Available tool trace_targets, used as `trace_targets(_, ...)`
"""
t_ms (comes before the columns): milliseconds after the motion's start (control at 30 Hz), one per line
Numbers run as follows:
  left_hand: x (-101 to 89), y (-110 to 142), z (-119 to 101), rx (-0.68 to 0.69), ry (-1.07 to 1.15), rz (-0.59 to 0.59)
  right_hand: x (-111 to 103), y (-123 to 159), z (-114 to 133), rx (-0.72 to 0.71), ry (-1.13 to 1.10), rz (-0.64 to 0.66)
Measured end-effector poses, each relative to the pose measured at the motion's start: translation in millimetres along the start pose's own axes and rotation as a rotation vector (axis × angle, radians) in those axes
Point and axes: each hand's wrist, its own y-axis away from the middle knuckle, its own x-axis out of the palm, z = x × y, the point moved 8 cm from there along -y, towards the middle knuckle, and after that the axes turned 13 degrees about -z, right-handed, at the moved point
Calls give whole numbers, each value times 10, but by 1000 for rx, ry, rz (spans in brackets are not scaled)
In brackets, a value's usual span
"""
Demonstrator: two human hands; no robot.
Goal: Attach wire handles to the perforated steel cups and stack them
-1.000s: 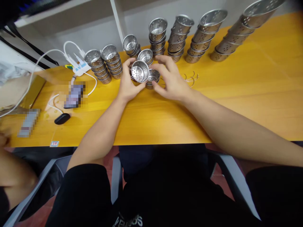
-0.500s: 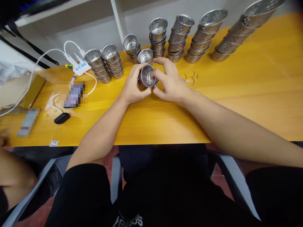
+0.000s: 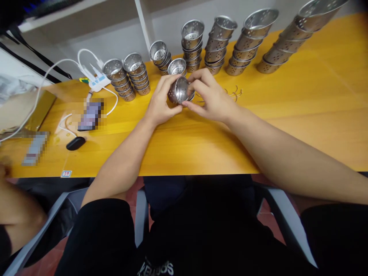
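A small perforated metal cup (image 3: 178, 90) is held just above the table, its mouth turned toward me. My left hand (image 3: 161, 99) wraps round its left side, thumb below and fingers over the top. My right hand (image 3: 207, 94) is closed at the right edge of the cup, with thumb and fingertips at the rim and partly inside. A thin curved line crosses the cup's mouth; whether it is a wire or another rim I cannot tell. Close behind my fingers stands another perforated cup (image 3: 177, 66). Several thin curved wires (image 3: 234, 94) lie right of my right hand.
Stacks of perforated cups (image 3: 215, 46) line the back of the table (image 3: 195, 153), with a tall leaning stack (image 3: 287, 42) at the right. To the left are a power strip (image 3: 99, 82) with white cables, a phone (image 3: 91, 116) and a black oval object (image 3: 76, 143). Another person's arm (image 3: 17, 203) shows at far left.
The cup has turned in my hands, and a curved line now shows across its mouth. My right hand has shifted slightly right, and its fingers have moved at the rim.
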Motion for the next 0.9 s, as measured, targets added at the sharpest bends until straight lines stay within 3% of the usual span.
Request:
trace_targets(267, 25, 11, -61, 85, -21, 22, -14, 17, -101, 68, -45, -14)
trace_targets(533, -8, 0, -27, 47, -13, -9, -55, 5, -103, 65, -50, -45)
trace_targets(667, -38, 13, 59, 52, 0, -25, -148, -7, -105, 72, -26, -129)
trace_targets(800, -126, -13, 198, -21, 2, -96, -273, -8, -264, 108, 24, -262)
trace_targets(900, -225, -22, 355, -86, -17, -213, -268, 8, -526, 105, 58, -270)
